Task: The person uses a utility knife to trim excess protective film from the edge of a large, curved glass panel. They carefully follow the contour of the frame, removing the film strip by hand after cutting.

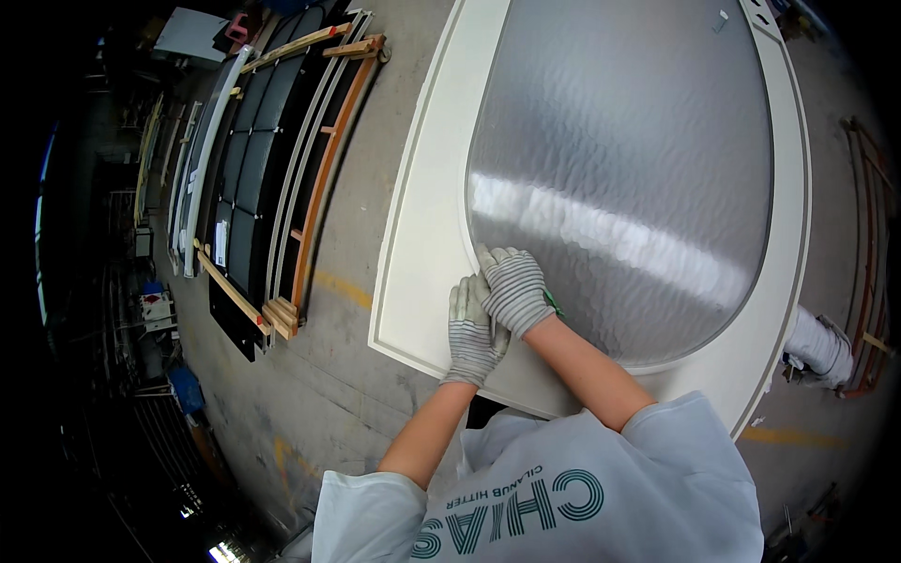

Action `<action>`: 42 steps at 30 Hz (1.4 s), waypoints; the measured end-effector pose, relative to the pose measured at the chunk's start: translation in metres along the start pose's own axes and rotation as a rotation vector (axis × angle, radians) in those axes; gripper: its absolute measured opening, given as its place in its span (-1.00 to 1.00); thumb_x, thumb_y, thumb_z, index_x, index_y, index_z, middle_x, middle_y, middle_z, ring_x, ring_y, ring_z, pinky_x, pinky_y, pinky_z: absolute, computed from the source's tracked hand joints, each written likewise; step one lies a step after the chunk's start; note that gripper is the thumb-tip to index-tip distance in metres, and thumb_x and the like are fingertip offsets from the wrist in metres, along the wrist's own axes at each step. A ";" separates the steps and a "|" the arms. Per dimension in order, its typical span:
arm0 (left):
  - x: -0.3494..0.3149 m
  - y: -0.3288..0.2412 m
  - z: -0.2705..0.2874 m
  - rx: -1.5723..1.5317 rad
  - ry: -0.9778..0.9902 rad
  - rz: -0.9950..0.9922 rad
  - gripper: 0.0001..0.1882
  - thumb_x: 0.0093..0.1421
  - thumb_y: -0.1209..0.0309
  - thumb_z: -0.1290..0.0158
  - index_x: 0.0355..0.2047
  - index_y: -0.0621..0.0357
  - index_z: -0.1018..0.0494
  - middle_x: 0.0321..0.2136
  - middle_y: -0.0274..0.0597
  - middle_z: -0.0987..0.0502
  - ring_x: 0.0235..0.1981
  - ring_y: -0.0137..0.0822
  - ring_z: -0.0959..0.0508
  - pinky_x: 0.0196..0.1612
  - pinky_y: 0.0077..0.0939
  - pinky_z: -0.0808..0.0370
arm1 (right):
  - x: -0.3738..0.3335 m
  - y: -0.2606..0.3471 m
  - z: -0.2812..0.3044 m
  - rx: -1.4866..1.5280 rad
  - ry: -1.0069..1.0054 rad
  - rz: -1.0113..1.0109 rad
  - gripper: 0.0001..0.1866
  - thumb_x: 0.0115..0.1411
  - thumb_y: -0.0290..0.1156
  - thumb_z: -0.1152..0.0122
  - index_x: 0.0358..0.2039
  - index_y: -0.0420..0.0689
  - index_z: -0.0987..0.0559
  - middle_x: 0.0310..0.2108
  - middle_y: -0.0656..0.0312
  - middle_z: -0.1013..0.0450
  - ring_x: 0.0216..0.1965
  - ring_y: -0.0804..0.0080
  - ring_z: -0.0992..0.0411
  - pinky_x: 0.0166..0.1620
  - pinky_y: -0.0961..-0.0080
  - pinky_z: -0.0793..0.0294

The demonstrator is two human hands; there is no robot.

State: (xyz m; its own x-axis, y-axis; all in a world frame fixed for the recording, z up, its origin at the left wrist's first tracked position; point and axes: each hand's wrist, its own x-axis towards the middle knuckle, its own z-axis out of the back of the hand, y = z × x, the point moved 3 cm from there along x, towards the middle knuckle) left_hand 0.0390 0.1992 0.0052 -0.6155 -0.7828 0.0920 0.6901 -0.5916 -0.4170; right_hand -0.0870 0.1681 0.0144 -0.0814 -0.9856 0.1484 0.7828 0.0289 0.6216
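Observation:
Both hands wear striped grey-white work gloves and meet at the lower left curve of a textured translucent glass pane [610,169]. The pane sits in a cream-white door panel [418,272]. My right hand [516,289] is closed at the pane's rim, its fingers bent toward the edge. A small green piece [555,302] pokes out beside its palm; what the hand grips is hidden. Just left of it, my left hand [471,333] lies on the panel with fingers stretched forward, touching the right hand. Its thumb side is partly covered.
To the left, dark framed panels [249,174] lean on a rack with an orange rail [328,164] and wooden blocks [282,317]. A white wrapped bundle [821,349] stands beyond the panel's right edge. A small clear object [720,21] lies at the pane's far end.

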 end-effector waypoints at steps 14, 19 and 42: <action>-0.002 0.002 0.000 0.012 -0.072 -0.037 -0.25 0.12 0.33 -0.01 0.26 0.41 -0.04 0.16 0.41 -0.21 0.22 0.37 -0.20 0.30 0.20 -0.04 | -0.012 -0.016 0.040 0.133 0.218 -0.288 -0.66 0.19 -0.38 0.00 -0.01 -0.04 -0.44 -0.21 0.05 -0.47 -0.27 0.00 -0.52 -0.18 0.14 -0.52; -0.007 0.005 -0.003 0.046 -0.045 -0.032 -0.24 0.18 0.21 -0.03 0.25 0.40 -0.04 0.19 0.38 -0.18 0.23 0.36 -0.18 0.31 0.19 -0.02 | 0.000 0.000 -0.007 0.056 0.178 -0.186 -0.54 0.10 -0.40 -0.07 0.06 -0.18 -0.41 -0.24 0.05 -0.44 -0.24 0.14 -0.51 -0.25 0.22 -0.54; -0.003 0.004 -0.005 0.058 0.041 0.050 -0.15 0.07 0.17 -0.05 0.27 0.44 -0.03 0.22 0.35 -0.15 0.27 0.32 -0.12 0.36 0.08 0.04 | -0.013 0.001 -0.005 0.233 -0.038 -0.183 -0.67 0.16 -0.36 -0.04 -0.07 -0.13 -0.52 -0.24 0.07 -0.48 -0.24 0.10 -0.50 -0.19 0.22 -0.52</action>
State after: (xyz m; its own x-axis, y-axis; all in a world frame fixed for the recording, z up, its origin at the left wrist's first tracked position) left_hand 0.0421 0.2000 -0.0011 -0.5940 -0.8037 0.0347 0.7405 -0.5631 -0.3669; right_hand -0.0819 0.1804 0.0087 -0.2347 -0.9711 0.0431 0.5908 -0.1073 0.7996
